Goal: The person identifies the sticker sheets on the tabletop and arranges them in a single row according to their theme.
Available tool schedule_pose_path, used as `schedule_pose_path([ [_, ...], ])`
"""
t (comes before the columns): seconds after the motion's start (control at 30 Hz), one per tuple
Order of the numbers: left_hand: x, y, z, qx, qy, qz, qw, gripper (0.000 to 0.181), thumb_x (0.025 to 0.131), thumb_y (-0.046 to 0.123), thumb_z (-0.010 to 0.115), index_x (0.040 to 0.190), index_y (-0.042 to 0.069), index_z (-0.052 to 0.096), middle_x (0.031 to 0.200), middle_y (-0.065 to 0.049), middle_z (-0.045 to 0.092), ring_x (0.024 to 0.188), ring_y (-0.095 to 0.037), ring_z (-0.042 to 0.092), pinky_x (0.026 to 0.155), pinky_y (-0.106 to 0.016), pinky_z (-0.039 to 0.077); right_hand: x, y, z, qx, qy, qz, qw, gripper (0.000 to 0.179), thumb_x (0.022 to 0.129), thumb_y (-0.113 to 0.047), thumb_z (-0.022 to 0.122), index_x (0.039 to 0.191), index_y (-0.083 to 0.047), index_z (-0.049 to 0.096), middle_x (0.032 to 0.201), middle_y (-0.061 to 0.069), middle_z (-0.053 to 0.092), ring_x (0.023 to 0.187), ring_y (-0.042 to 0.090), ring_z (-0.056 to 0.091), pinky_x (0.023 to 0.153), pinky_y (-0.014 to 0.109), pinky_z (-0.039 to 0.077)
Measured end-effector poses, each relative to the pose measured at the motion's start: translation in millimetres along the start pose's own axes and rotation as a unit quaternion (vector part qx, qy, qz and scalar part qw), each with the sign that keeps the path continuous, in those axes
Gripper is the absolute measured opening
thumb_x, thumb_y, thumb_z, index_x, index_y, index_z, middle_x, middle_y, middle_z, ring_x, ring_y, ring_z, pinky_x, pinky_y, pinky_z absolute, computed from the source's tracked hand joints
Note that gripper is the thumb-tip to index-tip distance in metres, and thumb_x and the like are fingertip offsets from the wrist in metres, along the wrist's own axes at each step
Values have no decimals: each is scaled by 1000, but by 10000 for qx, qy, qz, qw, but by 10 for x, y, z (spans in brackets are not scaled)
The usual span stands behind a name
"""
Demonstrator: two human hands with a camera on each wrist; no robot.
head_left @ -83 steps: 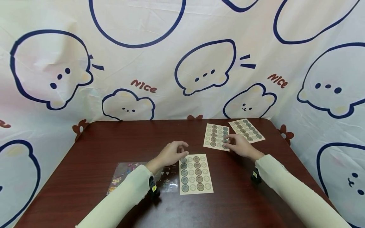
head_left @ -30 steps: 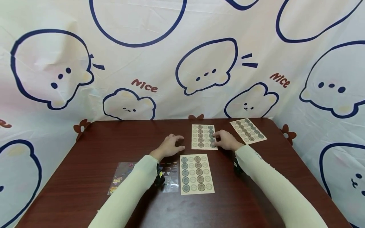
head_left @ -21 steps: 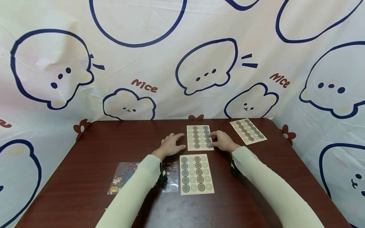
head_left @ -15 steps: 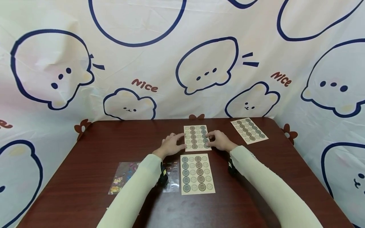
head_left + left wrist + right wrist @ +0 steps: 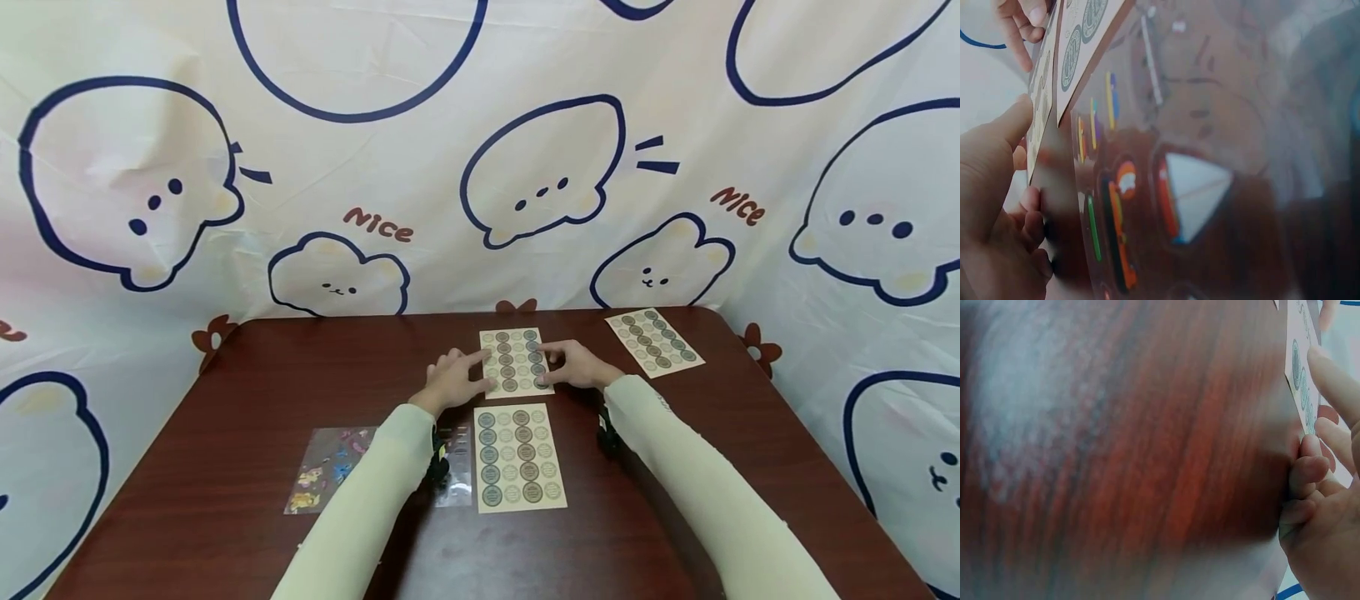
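A cream sheet of round stickers (image 5: 515, 362) lies flat near the table's far side, between the two hands. At its left edge, my left hand (image 5: 450, 379) touches the sheet with spread thumb and index finger; its other fingers bend toward the table. My right hand (image 5: 579, 365) does likewise at the right edge, index finger straight and thumb (image 5: 1329, 375) extended over the paper. Just below this sheet, a second sticker sheet (image 5: 520, 458) lies nearer the person. In the left wrist view, the left thumb (image 5: 1013, 122) rests at the upper sheet's border.
A third sticker sheet (image 5: 655, 342) lies angled at the table's back right corner. Clear plastic with colourful pictures (image 5: 322, 475) sits at left, partly under the left forearm (image 5: 360, 500). A printed cloth (image 5: 420, 167) hangs behind the brown table (image 5: 187, 492).
The right hand has slid the upper sticker sheet left, until it sits above the nearer one. The left hand has moved up and right to that sheet's left edge.
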State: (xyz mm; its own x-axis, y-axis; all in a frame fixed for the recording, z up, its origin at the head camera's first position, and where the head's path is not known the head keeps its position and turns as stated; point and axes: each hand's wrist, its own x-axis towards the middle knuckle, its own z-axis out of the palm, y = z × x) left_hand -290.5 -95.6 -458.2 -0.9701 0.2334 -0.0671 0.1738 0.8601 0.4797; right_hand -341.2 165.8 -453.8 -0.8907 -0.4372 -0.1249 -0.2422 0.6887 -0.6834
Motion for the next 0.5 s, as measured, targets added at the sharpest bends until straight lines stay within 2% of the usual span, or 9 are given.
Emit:
schedule_pose_path([
  [0.33, -1, 16, -7, 215, -26, -104, 9997, 72, 92, 52, 70, 155, 31, 42, 122, -11, 52, 92, -24, 40, 76, -36, 25, 1, 10, 2, 11, -140, 86, 9999, 74, 86, -21, 82, 150, -4, 48, 99, 8, 48, 94, 21, 45, 87, 33, 36],
  [0.5, 16, 24, 1, 241, -32, -148, 9996, 71, 91, 52, 70, 154, 31, 44, 125, -12, 52, 93, -23, 40, 76, -36, 25, 1, -7, 3, -247, -96, 171, 9995, 70, 86, -20, 82, 147, -4, 51, 100, 9, 49, 94, 22, 44, 87, 34, 35],
])
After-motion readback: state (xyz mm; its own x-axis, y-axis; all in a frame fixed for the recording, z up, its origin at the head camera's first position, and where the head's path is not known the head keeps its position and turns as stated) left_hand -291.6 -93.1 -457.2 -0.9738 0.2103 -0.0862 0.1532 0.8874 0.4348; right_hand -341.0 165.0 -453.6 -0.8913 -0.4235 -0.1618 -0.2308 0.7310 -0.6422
